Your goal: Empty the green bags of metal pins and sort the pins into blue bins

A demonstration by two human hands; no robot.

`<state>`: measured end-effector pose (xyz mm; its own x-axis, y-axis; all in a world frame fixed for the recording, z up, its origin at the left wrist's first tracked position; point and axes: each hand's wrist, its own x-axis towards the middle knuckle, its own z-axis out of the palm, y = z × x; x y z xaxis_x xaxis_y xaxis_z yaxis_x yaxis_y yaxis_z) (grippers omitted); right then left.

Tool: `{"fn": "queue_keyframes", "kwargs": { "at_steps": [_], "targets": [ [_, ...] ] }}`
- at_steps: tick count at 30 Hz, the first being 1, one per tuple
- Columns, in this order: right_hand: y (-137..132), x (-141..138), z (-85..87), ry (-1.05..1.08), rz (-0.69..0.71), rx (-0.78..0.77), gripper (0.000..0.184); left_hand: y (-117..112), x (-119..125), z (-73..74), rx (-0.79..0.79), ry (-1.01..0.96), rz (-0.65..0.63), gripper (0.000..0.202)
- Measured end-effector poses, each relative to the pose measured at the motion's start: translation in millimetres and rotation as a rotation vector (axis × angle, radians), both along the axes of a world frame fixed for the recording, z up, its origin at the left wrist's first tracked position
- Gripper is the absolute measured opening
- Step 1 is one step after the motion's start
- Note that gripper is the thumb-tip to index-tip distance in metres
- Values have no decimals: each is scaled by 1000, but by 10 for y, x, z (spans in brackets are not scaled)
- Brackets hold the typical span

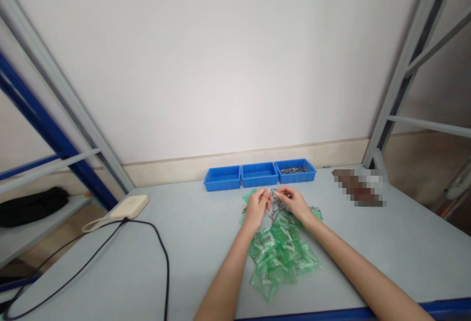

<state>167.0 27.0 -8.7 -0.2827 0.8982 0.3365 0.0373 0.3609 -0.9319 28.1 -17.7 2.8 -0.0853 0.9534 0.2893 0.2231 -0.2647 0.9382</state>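
With the two hands taken as the centre of a clock and 12 o'clock towards the wall, a grey table (191, 267) is seen from above. A loose heap of slim metal pieces (278, 205) is spread at the centre, between and under the fingertips. The left hand (259, 205) is held at the heap's 9 o'clock side, thumb and forefinger drawn together; whether a piece is gripped cannot be told. The right hand (295, 204) is held at its 3 o'clock side, fingers curled towards the thumb; whether they are closed on anything cannot be told. At 6 o'clock, between the forearms, green transparent bags (281, 257) are piled, with small pieces showing inside. Blue trays are lined up by the wall: a left tray (222, 183) at 10 o'clock, a middle tray (259, 179) at 11 and a right tray (299, 178) at 1, by which small metal parts (293, 170) are held. At 9 o'clock, well apart, a cream box (130, 207) is placed beside a black cable (166, 257).
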Motion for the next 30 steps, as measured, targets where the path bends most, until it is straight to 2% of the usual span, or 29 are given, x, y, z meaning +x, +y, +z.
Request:
{"fn": "queue_keyframes", "kwargs": {
  "at_steps": [8,14,20,26,30],
  "targets": [
    [-9,13,-28,-87,29,16,44,-44,4,15,-28,75,-12,54],
    [-17,-1,-53,-76,25,29,38,13,-21,-33,30,95,36,49],
    [-21,13,-41,-62,-7,44,30,20,-24,-65,28,109,13,39],
    [-75,37,17,-88,-1,5,36,45,-18,-112,42,108,28,41],
    [-84,44,46,-82,41,-66,42,57,-12,-91,2,71,-5,46]
  ]
}}
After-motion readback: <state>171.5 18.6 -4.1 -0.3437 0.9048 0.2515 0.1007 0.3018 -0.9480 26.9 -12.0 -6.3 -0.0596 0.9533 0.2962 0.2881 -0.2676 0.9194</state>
